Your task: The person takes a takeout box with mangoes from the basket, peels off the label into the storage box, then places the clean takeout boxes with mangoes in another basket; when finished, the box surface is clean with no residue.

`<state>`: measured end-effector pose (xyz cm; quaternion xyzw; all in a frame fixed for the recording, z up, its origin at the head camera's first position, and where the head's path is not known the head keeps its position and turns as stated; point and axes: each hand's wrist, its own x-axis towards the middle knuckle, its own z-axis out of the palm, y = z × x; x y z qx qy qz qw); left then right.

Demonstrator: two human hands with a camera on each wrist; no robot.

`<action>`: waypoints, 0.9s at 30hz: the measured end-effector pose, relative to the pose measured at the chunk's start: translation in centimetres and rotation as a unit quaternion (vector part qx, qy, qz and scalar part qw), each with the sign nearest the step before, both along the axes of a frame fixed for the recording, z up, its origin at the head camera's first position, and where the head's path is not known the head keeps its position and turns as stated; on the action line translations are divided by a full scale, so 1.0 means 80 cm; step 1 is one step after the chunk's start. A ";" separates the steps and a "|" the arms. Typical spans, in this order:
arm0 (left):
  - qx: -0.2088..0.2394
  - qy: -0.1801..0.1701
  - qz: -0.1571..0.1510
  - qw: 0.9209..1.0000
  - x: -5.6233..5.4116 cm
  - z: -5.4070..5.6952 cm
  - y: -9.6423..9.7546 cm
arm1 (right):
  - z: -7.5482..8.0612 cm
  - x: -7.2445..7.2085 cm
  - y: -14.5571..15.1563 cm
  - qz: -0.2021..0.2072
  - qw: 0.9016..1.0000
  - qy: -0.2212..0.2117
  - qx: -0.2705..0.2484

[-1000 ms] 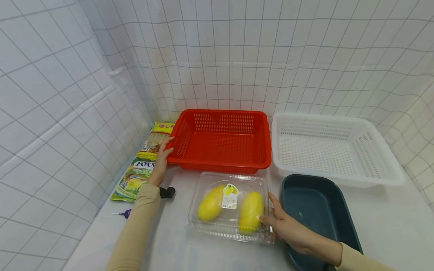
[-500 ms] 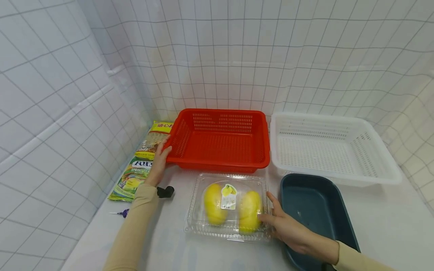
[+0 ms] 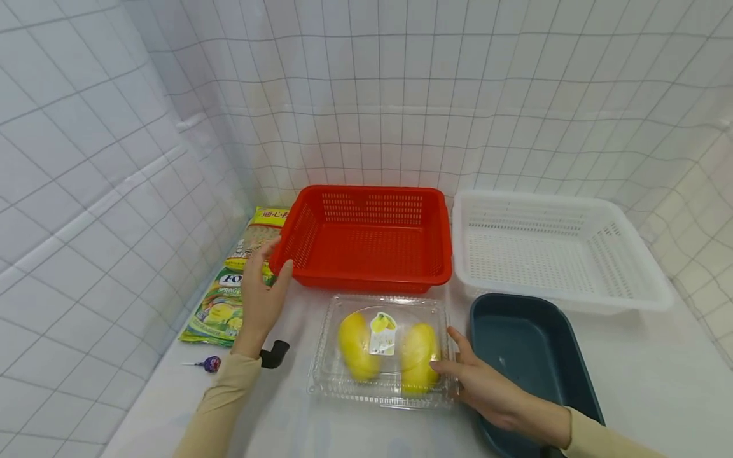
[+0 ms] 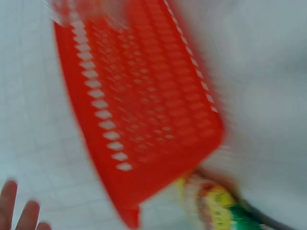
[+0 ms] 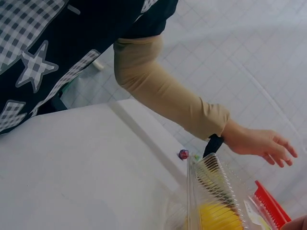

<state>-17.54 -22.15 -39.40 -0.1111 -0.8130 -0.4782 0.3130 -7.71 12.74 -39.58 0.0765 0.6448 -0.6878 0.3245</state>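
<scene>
My right hand (image 3: pixel 487 388) grips the right side of a clear plastic clamshell box (image 3: pixel 329 375), thumb on top. Inside it lie two yellow mangoes (image 3: pixel 359 350), and its lid bears a white label (image 3: pixel 383 334). My left hand (image 3: pixel 262 305) is spread with nothing in it, just left of the red basket's (image 3: pixel 366 280) front left corner. In the right wrist view, the raised left hand (image 5: pixel 259 143) shows beyond the box (image 5: pixel 216 177). The blurred left wrist view has the red basket (image 4: pixel 177 139) and a few fingertips (image 4: pixel 7 206) apart from it.
Behind my left hand lie a green FOX'S candy bag (image 3: pixel 220 312) and a yellow-topped bag (image 3: pixel 269 216); nearer me is a purple lollipop (image 3: pixel 212 364). At right stand a white basket (image 3: pixel 515 248) and a dark blue tray (image 3: pixel 521 343). Gridded sheets wall the table.
My left hand has let go of the red basket's left rim and drawn back toward me. One mango has tilted inside the box, while the right hand keeps its hold.
</scene>
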 end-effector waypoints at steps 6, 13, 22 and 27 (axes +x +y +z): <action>-0.172 -0.082 -0.181 0.965 0.049 0.014 0.036 | 0.009 0.002 0.001 -0.013 1.000 0.011 0.017; -0.328 -0.155 -0.247 0.899 0.070 -0.001 0.062 | 0.020 0.007 0.004 -0.008 0.998 0.045 0.040; -0.373 -0.186 -0.245 0.876 0.074 -0.018 0.067 | 0.032 0.012 0.012 -0.002 0.986 0.154 0.059; -0.376 -0.163 -0.232 0.882 0.077 -0.025 0.068 | 0.027 0.006 0.009 0.014 0.942 0.331 0.063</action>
